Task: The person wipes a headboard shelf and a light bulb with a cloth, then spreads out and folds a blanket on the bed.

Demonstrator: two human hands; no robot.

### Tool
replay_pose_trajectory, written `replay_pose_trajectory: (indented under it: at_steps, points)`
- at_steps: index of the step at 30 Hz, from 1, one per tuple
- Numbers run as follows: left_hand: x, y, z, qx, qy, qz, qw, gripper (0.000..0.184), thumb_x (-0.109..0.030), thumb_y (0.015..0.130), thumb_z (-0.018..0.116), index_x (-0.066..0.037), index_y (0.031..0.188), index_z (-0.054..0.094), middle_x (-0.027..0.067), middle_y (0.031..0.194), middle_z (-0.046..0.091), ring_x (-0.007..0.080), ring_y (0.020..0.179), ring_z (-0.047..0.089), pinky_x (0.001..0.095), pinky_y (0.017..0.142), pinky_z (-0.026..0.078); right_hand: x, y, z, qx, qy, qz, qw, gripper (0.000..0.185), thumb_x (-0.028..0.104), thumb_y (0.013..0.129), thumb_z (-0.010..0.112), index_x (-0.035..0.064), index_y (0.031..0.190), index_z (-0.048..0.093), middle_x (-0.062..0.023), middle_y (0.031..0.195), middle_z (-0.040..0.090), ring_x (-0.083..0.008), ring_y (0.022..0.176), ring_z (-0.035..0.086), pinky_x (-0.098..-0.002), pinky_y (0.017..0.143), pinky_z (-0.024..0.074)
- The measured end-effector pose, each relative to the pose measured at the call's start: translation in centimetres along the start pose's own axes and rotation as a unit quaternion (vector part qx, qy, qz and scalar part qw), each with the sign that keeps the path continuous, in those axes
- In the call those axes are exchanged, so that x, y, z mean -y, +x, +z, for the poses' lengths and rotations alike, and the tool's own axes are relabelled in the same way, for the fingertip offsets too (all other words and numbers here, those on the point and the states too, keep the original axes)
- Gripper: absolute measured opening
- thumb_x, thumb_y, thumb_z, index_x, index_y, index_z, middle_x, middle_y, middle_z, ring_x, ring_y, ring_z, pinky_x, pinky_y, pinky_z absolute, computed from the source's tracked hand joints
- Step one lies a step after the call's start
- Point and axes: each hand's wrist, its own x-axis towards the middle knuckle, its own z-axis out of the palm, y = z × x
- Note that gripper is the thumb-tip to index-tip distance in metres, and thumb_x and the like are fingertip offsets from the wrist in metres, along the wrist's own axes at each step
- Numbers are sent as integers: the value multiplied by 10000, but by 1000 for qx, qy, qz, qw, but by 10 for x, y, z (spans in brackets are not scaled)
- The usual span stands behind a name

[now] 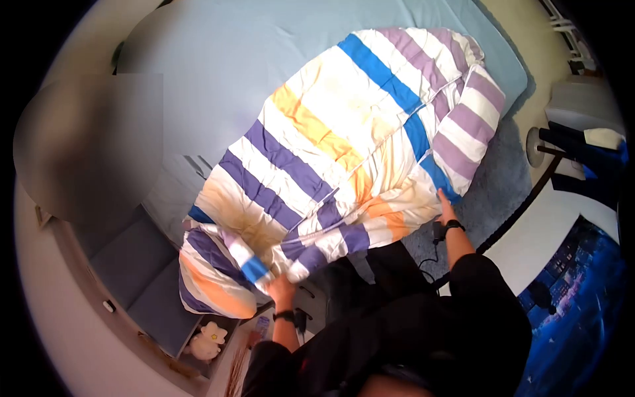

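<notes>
A striped duvet (317, 139) in white, purple, orange and blue lies rumpled over the bed, its near edge hanging toward my body. My left hand (281, 289) is closed on a bunched part of that near edge, close to a blue and white stripe. Farther right, my right hand (447, 209) is at the duvet's edge below a blue stripe. One digit rests along the cloth and the other fingers are partly hidden; the hand seems to grip the edge. Folded-over cloth with mauve stripes lies just beyond it.
A light blue sheet (245, 40) covers the bed. Grey cushioned panels (139, 278) and a shelf with a plush toy (206, 341) are at the left. On the right are a white desk (569, 212) with a dark blue mat (575, 298) and grey carpet (499, 178). A blurred patch covers the upper left.
</notes>
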Motion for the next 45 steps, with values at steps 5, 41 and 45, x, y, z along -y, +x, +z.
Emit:
replay_pose_trajectory:
  at_steps: [5, 41, 45]
  points:
    - [-35, -99, 0, 63, -9, -24, 998, 318, -305, 689, 549, -130, 954, 560, 150, 740, 634, 330, 716, 619, 499, 741, 413, -30, 51, 39, 139, 52, 33, 988, 536, 449, 672, 683, 119, 1061, 520, -88, 940, 568, -245, 834, 559, -395, 599, 474]
    - [-203, -10, -46, 226, -449, 372, 781, 394, -86, 802, 423, -114, 1193, 466, 13, 635, 469, 129, 494, 493, 273, 414, 389, 81, -111, 11, 473, -105, 169, 858, 135, 128, 827, 517, 8, 883, 547, -62, 745, 575, -182, 686, 576, -305, 590, 483]
    - [-175, -34, -45, 240, -507, 284, 777, 415, -143, 815, 417, -82, 1222, 463, 58, 679, 561, 166, 545, 512, 314, 476, 416, 18, -203, 77, 450, -468, -251, 718, 238, 143, 815, 540, 34, 1026, 543, -68, 855, 594, -169, 724, 584, -272, 639, 470]
